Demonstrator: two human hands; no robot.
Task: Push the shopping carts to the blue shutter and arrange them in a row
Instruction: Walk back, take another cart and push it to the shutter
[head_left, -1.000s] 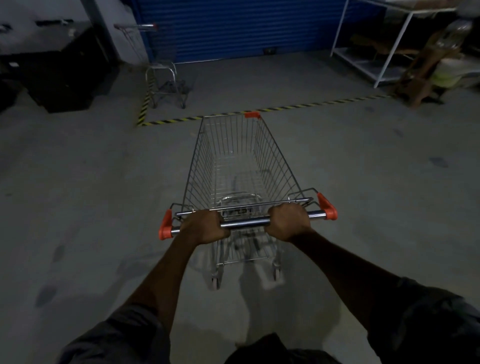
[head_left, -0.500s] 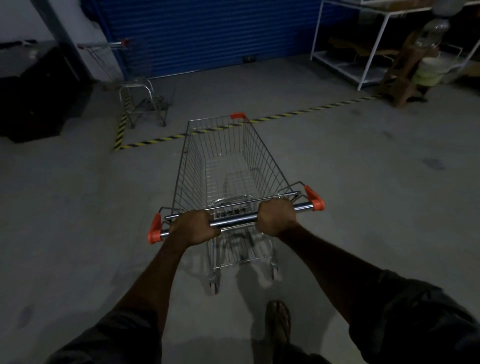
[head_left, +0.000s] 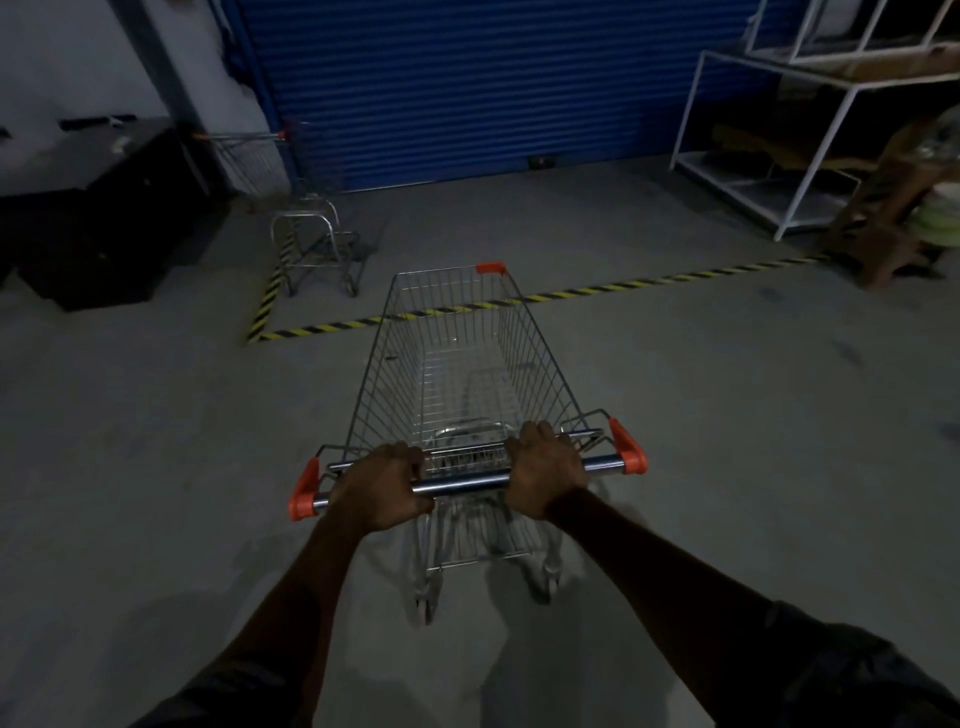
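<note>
The left hand and right hand both grasp the handle bar of an empty cart, well short of the blue shutter. One parked cart, dim but probably alone, stands beside the shutter; the row is only begun.

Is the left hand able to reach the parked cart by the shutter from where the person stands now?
Probably not yet. The left hand grips the handle of the pushed cart, and the parked cart stands well ahead beyond the striped floor tape, with open floor between.
</note>
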